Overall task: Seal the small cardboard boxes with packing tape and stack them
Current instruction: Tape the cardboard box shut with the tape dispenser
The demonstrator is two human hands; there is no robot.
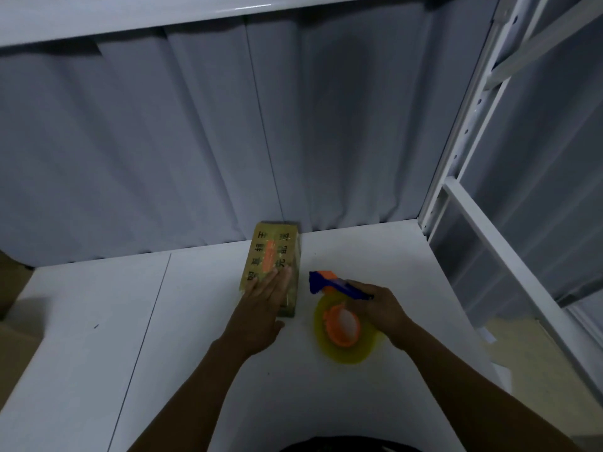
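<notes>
Now the small cardboard box [274,252] lies flat on the white table [98,337], its far end touching the grey curtain [195,141] at 12 o'clock. The left hand [265,298] rests on the near half of the box top with straight fingers, spread a little, pressing on the taped surface. At 4 o'clock from the box, just beside it, the right hand [383,308] grips the blue handle of the tape dispenser [342,326], whose yellow roll lies on the table. A white metal rack [463,151] stands at 3 o'clock.
</notes>
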